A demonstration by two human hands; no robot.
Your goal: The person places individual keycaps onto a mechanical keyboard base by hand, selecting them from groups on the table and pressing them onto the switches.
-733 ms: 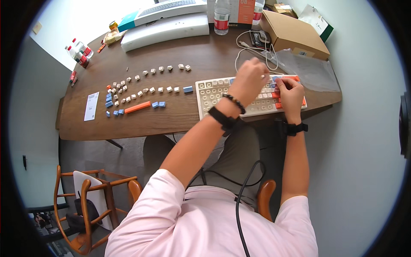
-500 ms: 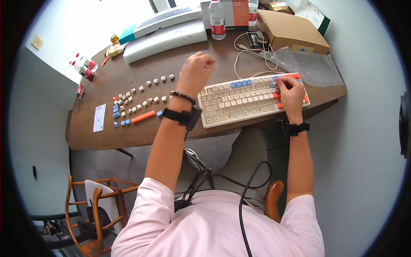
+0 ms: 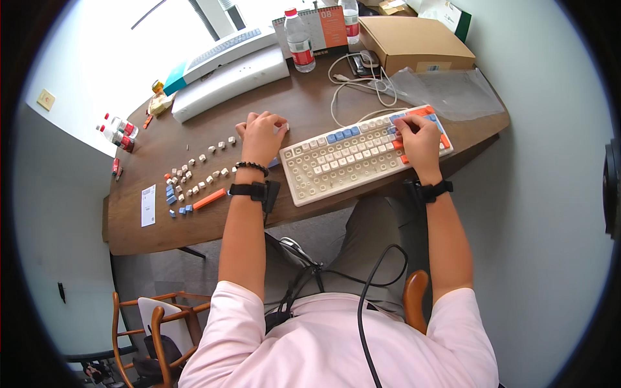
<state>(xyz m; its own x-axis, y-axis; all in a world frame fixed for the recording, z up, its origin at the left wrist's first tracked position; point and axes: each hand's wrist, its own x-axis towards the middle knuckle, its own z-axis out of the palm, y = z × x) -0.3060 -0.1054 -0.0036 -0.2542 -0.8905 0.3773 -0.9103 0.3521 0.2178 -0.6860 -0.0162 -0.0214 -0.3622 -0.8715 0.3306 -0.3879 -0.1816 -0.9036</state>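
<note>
A cream keyboard, partly fitted with white, blue and orange keycaps, lies tilted before me on the brown table. Bare switch positions show mainly along its near and left parts. Left of it, my left hand bends over the table, thumb and index finger closed on a small white keycap. My right hand rests at the keyboard's upper right, fingers pinched together; what they hold is hidden. Loose white keycaps sit in rows farther left, with blue keycaps and a long orange keycap.
A pale card lies by the loose keycaps. Behind stand a long white box, a water bottle, a desk calendar and a cardboard box. A white cable and clear plastic bag lie behind the keyboard.
My left hand has come down from above the keyboard's upper left to the table beside it. My right hand stays at the keyboard's right part. The whole view has shifted and turned slightly.
</note>
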